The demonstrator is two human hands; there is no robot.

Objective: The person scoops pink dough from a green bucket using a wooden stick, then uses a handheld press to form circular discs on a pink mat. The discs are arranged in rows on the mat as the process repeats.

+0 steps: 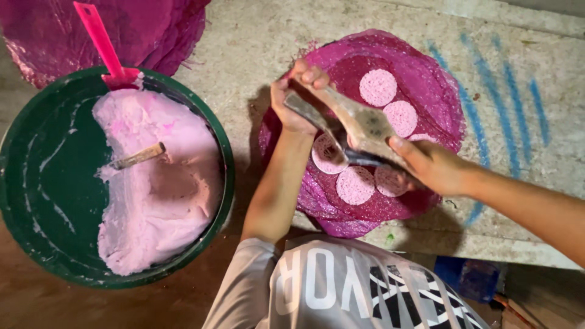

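Observation:
My left hand point(297, 103) grips the upper end of a pale, paste-coated flat scraper point(365, 125). My right hand point(434, 166) comes in from the right and holds the lower end of a dark metal blade point(317, 120) that lies against the scraper. Both tools are crossed just above a round stack of magenta mesh point(426, 79) on a concrete slab. Several pale pink paste discs point(378, 87) lie on the mesh, some partly hidden under the tools and my right hand.
A green tub point(36, 183) at left holds a mound of pink paste point(158, 195), with a pink-handled scoop point(100, 42) and a wooden handle point(139, 156) stuck in it. More magenta mesh point(42, 30) lies behind it. Blue paint streaks point(506, 103) mark the slab point(256, 36).

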